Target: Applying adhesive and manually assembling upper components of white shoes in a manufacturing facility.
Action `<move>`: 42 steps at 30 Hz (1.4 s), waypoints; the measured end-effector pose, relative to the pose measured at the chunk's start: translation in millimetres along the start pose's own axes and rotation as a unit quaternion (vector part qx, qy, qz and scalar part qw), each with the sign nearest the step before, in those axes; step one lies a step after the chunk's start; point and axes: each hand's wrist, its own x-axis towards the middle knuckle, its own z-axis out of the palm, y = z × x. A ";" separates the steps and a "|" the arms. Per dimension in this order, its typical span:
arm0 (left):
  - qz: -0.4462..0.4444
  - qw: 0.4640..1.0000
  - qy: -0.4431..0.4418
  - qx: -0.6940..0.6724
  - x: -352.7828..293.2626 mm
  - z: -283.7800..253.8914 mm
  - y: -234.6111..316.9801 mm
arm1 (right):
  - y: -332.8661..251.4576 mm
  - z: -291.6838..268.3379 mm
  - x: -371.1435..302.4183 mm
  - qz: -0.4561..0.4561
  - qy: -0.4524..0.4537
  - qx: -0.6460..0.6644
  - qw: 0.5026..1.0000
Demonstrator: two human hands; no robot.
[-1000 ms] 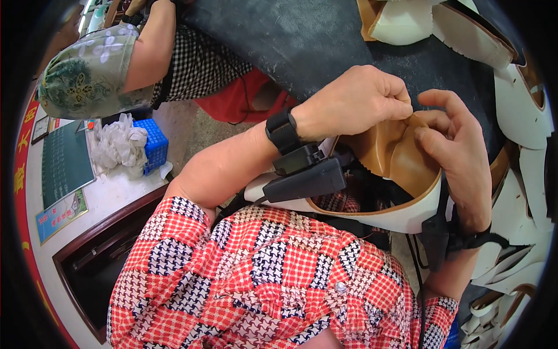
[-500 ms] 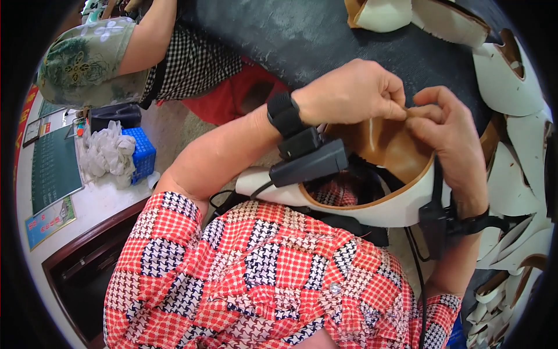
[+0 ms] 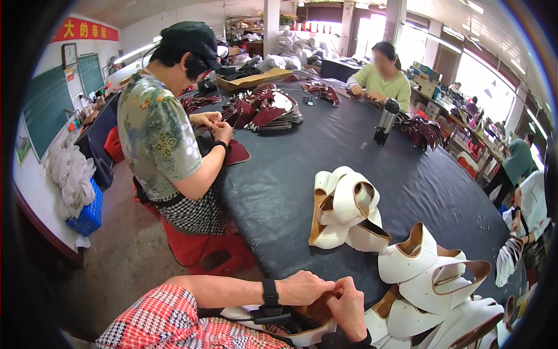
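We've got left hand (image 3: 305,288) and right hand (image 3: 349,306) both pinched on the leather piece (image 3: 317,312). Most of it sits just under them, by the tabletop's (image 3: 279,192) near edge.

Large yellow characters line a red banner (image 3: 87,30) mounted high on the white wall (image 3: 103,49) at far left, its outer end running into the dark rim of the view. Below it, a framed panel (image 3: 69,55) and two green boards, one nearer (image 3: 47,109) and one farther (image 3: 90,74), hang with any lettering too small to read.
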 end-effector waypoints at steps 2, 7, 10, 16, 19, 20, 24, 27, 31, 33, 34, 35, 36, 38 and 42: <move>-0.017 0.998 -0.060 0.020 1.3 -0.8 1.0 | 5.4 -2.3 -3.3 -0.021 -0.008 -0.001 1.000; -0.004 0.998 -0.062 -0.009 5.6 -2.9 -0.2 | -7.0 -8.5 -2.3 -0.008 -0.022 0.009 1.000; 0.003 0.998 -0.063 -0.009 5.4 -2.7 -3.7 | -9.0 -9.2 1.9 -0.045 -0.024 -0.040 0.998; -0.067 0.996 -0.042 -0.037 -12.5 -7.7 -17.9 | -15.8 15.6 7.9 -0.065 -0.035 -0.051 0.996; -0.090 0.994 -0.027 -0.052 -21.0 -14.9 -27.7 | -22.5 29.2 13.4 -0.071 -0.038 -0.015 0.997; -0.075 0.995 -0.021 -0.061 -24.1 -16.1 -31.9 | -25.7 32.2 13.0 -0.090 -0.021 -0.040 0.995; -0.057 0.996 -0.021 -0.070 -34.7 -19.3 -41.1 | -32.5 39.9 15.7 -0.120 -0.048 -0.108 0.986; -0.063 0.996 -0.017 -0.067 -33.7 -23.6 -45.3 | -31.4 46.4 23.9 -0.106 -0.037 -0.126 0.986; -0.055 0.996 0.024 -0.068 -20.4 -32.2 -51.2 | -40.7 37.4 35.0 -0.155 0.013 -0.143 0.977; -0.042 0.996 0.040 -0.072 -8.7 -45.3 -47.6 | -50.7 24.9 39.7 -0.162 0.048 -0.145 0.975; -0.033 0.993 0.029 -0.113 -3.8 -51.4 -43.4 | -57.5 17.0 36.1 -0.103 0.021 -0.146 0.984; -0.006 0.995 0.017 -0.096 4.2 -51.8 -43.2 | -61.1 9.0 36.9 -0.098 0.027 -0.149 0.984; 0.016 0.995 0.020 -0.100 12.2 -49.2 -43.3 | -61.6 2.6 37.2 -0.095 0.028 -0.161 0.982; 0.024 0.994 -0.005 -0.108 24.5 -52.3 -36.9 | -55.3 -5.3 33.5 -0.108 0.030 -0.179 0.978; 0.079 0.994 -0.003 -0.080 44.9 -41.3 -18.8 | -50.8 -28.7 25.1 -0.109 0.057 -0.186 0.975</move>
